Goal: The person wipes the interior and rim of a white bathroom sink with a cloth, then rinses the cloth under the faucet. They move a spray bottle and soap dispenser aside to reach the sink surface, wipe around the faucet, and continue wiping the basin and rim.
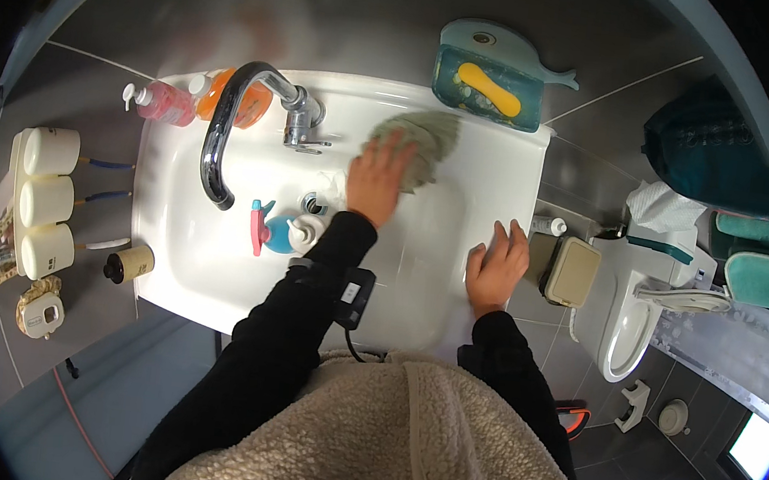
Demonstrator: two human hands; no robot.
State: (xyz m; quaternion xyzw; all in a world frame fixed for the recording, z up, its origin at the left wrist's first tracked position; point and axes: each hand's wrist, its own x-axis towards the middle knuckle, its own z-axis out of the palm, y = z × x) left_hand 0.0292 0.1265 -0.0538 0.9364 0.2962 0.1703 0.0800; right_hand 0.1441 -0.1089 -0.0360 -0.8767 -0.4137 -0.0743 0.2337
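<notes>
Pressing green cloth (432, 142), left grip (378, 178) flat, right grip (498, 263) part-spread, empty, basin (182, 191) containing spray bottle (278, 234)

A grey-green cloth (429, 147) — bunched, creased and slightly blurred — lies toward the back rim of the glossy white sink (440, 246).

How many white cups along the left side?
3, in one row left of the faucet: the far cup, the middle cup and the near cup. The row looks fully visible; others could be hidden elsewhere.
</notes>
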